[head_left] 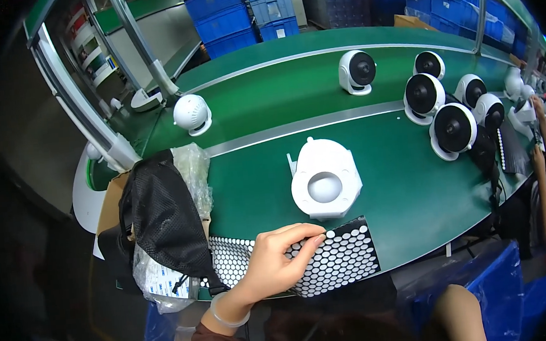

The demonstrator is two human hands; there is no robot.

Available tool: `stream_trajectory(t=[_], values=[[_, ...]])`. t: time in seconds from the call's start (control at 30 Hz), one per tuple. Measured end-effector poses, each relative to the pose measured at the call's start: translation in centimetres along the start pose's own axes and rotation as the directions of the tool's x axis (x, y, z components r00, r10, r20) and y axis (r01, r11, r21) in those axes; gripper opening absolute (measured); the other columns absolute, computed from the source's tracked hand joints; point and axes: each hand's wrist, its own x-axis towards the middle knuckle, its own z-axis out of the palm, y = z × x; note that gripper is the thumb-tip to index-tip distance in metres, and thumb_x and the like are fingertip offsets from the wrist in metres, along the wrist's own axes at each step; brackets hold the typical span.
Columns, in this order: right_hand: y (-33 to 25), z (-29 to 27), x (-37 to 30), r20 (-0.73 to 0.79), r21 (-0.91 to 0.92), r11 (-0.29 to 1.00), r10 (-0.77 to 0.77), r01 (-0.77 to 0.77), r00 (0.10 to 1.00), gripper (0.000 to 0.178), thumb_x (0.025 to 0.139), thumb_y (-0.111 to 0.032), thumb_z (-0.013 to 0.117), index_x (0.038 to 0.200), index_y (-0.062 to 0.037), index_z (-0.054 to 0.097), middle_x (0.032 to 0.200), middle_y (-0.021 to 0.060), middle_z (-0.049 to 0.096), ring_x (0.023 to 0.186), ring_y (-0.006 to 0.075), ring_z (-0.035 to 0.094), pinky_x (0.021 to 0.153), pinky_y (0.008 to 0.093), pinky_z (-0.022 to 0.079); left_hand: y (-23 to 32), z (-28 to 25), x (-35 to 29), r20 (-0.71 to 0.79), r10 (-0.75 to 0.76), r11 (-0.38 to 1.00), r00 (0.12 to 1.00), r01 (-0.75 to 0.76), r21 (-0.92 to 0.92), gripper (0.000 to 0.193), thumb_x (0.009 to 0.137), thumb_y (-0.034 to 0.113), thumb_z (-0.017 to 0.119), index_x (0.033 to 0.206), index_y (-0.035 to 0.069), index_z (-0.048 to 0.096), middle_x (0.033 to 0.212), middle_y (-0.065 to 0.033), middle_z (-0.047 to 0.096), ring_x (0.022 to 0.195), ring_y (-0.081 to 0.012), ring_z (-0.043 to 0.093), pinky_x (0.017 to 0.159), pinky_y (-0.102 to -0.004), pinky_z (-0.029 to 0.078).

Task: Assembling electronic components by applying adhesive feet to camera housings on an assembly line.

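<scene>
My left hand (pixel 282 258) comes in from the lower edge, a pale bracelet on its wrist. Its thumb and forefinger pinch a white round sticker (pixel 330 234) at the upper edge of a black sheet of round stickers (pixel 340 264). Whether that sticker is off the sheet, I cannot tell. The sheet lies along the near edge of the green table, partly hidden under the hand. Just beyond it lies a white plastic device (pixel 324 160), its ring-shaped base turned up. A bare piece of arm or knee shows at lower right; my right hand is out of view.
Left of the sheet, a black mesh bag (pixel 165 210) and clear plastic wrap (pixel 192 179) lie on a cardboard box. Several white devices with black round fronts (pixel 452 129) stand at the right. Single ones stand farther back. Another person's arm (pixel 541 177) reaches in at far right.
</scene>
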Motion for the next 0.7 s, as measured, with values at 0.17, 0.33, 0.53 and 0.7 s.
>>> stream_trajectory(t=[0.17,0.33,0.53,0.7], values=[[-5.5,-2.3,-7.1,-0.188,-0.201,0.98,-0.027,-0.011,0.982,0.012,0.079,-0.016,0.06,0.071,-0.0098,0.053,0.057,-0.0037,0.043,0.049,0.0069,0.04,0.046,0.02,0.029,0.3,0.6,0.7,0.056,0.046,0.999,0.997,-0.047,0.024,0.012,0.077,0.005,0.06,0.086,-0.002,0.063,0.081,-0.013,0.065,0.071,-0.0203,0.064,0.062,-0.0256,0.048],[-11.2,-6.7,-16.5,-0.337,-0.284,0.954,-0.006,-0.095,0.942,0.016,0.078,-0.017,0.059,0.069,-0.009,0.049,0.059,-0.0022,0.042,0.052,0.009,0.038,0.049,0.0217,0.029,0.0,-1.1,0.0,0.004,0.003,0.999,1.0,-0.004,0.032,0.012,0.077,0.005,0.06,0.086,-0.003,0.063,0.08,-0.0129,0.065,0.071,-0.0196,0.064,0.063,-0.0256,0.048],[-9.5,-4.1,-14.5,-0.513,-0.46,0.853,-0.027,-0.248,0.858,0.02,0.078,-0.019,0.058,0.067,-0.008,0.045,0.062,-0.0005,0.04,0.055,0.0115,0.037,0.053,0.0238,0.029,1.1,-0.8,0.6,-0.027,0.1,0.994,0.995,-0.099,0.05,0.009,0.077,0.002,0.061,0.084,-0.003,0.063,0.076,-0.0114,0.064,0.065,-0.0156,0.062,0.058,-0.023,0.047],[-2.5,-1.3,-5.6,-0.575,-0.615,0.716,-0.118,-0.332,0.81,0.024,0.078,-0.02,0.058,0.065,-0.0072,0.042,0.064,0.0009,0.038,0.058,0.0135,0.035,0.057,0.0255,0.029,1.9,-0.1,0.7,0.034,0.14,0.987,0.99,-0.142,0.069,0.008,0.075,-0.002,0.059,0.082,-0.005,0.061,0.073,-0.0112,0.063,0.063,-0.0168,0.06,0.058,-0.0242,0.045]])
